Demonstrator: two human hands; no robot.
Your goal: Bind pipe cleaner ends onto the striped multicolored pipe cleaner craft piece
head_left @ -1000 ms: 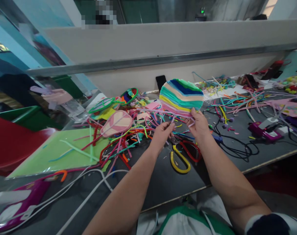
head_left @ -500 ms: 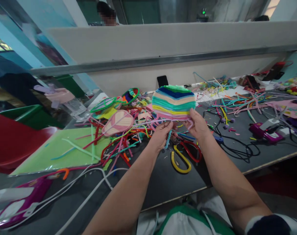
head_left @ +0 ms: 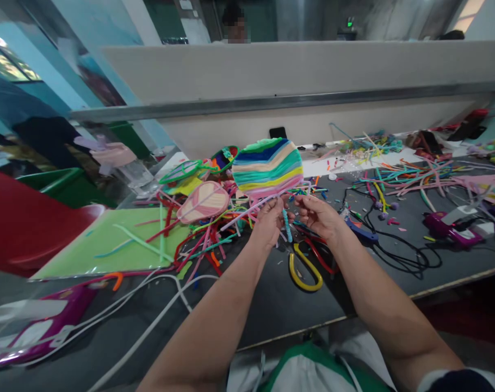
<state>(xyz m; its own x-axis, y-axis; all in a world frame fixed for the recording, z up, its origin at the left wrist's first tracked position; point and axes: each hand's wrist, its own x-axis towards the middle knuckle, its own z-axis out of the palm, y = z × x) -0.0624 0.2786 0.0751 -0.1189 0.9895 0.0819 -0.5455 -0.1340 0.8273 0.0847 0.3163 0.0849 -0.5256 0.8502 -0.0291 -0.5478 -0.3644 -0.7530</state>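
My left hand point(head_left: 267, 220) is closed around the base of a striped fan-shaped pipe-cleaner piece point(head_left: 267, 169), banded in green, blue, peach, teal, yellow and pink. A short light-blue twisted stem point(head_left: 287, 226) hangs below those fingers. Along the lower pink edge runs a lilac pipe cleaner point(head_left: 247, 211), its free end pointing left. My right hand point(head_left: 319, 218) is just right of the piece, fingertips pinched near the lilac strand's other end; the exact contact is small and partly hidden. Beneath the hands lie pliers with one yellow handle point(head_left: 307, 277) and red-handled pliers point(head_left: 323, 258).
A pink striped oval piece point(head_left: 204, 202) lies among loose pipe cleaners on the left, near a green plastic-covered sheet point(head_left: 109, 245). A bottle point(head_left: 125, 169), a phone point(head_left: 277, 133), purple glue guns point(head_left: 451, 228) with cords and a white partition point(head_left: 313, 68) surround the work. A person is beyond it.
The striped piece has tilted, its right side rising, and sits further left in view. My right hand has left its right edge and moved down to a pinch beside the lilac strand.
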